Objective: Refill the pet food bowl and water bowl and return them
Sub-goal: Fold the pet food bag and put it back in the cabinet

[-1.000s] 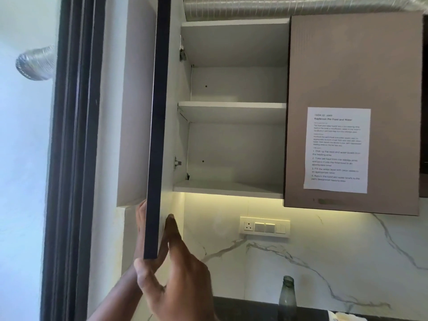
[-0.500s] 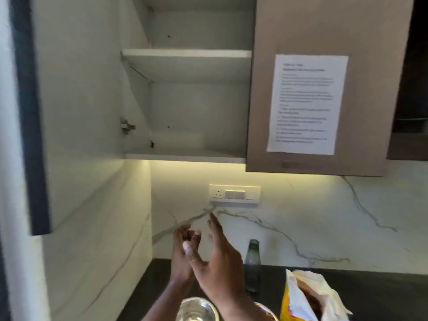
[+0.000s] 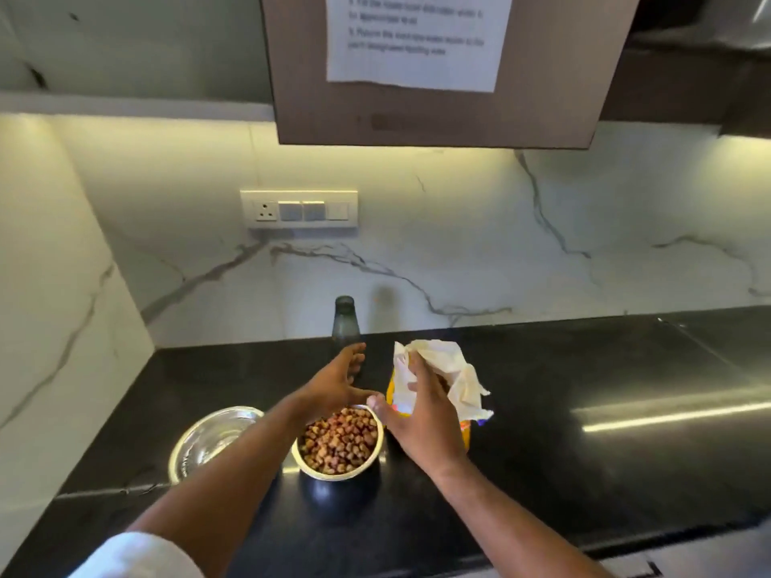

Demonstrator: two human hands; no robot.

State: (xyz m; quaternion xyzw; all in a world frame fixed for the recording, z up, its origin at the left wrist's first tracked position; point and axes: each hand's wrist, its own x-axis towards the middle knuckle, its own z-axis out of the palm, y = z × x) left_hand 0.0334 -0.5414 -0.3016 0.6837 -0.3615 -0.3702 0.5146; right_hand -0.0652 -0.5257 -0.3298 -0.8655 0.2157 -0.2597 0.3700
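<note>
Head view showed a glossy black stone bench point(image 3: 584, 473) running across the lower half of the frame. Nearest, at 6 o'clock, stood a round steel bowl with a dark base, full of brown kibble point(image 3: 338, 444). Just beside it at 9 o'clock sat a second round steel bowl with clear water in it point(image 3: 208, 442), partly crossed by the left forearm. The left hand point(image 3: 333, 383) hovered above the far rim of the kibble bowl, fingers spread and nearly straight, gripping nothing. The right hand point(image 3: 417, 415) hung at 3 o'clock of that bowl, fingers loosely extended toward the crumpled white top of an opened yellow pet food bag point(image 3: 442, 381); whether the fingertips touched the bag could not be told. Farther back, at 12 o'clock from the left hand, a dark translucent bottle with a cap point(image 3: 345, 327) stood upright against the white marble backsplash point(image 3: 542, 252). Higher on that wall was a white switch-and-socket plate point(image 3: 298, 209), and above it a brown cabinet door point(image 3: 542, 98) carrying a printed paper sheet point(image 3: 417, 39).
</note>
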